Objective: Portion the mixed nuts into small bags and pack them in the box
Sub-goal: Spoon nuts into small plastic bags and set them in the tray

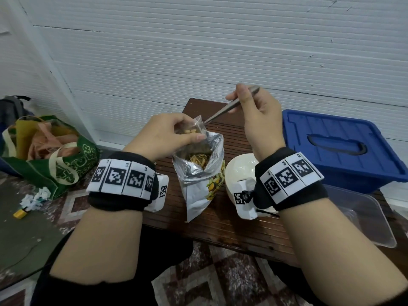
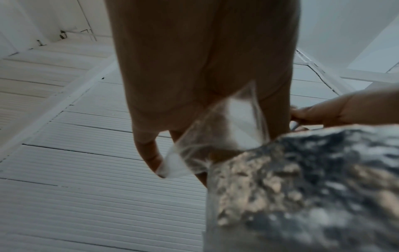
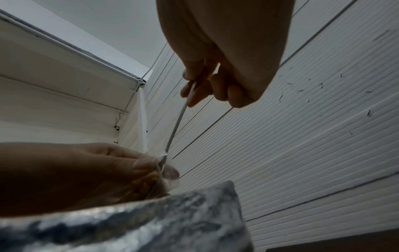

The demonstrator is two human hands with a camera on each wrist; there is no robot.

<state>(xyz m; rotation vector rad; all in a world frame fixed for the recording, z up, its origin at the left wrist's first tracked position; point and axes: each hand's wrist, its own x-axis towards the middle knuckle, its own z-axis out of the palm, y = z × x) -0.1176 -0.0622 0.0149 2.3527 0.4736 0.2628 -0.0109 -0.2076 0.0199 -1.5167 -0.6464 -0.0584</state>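
Note:
My left hand (image 1: 167, 133) pinches a small clear bag (image 1: 197, 127) with a few nuts in it, just above the open foil pouch of mixed nuts (image 1: 199, 171) that stands on the dark wooden table (image 1: 231, 228). My right hand (image 1: 254, 107) grips a metal spoon (image 1: 223, 112) by its handle, and the spoon's bowl end reaches into the mouth of the small bag. In the left wrist view the clear bag (image 2: 226, 133) hangs from my fingers beside the foil pouch (image 2: 302, 187). In the right wrist view the spoon (image 3: 177, 126) slants down to the bag held by my left hand (image 3: 97, 170).
A white bowl (image 1: 240, 171) stands right of the pouch, partly behind my right wrist. A blue lidded box (image 1: 340, 146) sits at the right, with a clear plastic container (image 1: 362, 217) in front of it. A green cloth bag (image 1: 50, 155) lies on the floor at the left.

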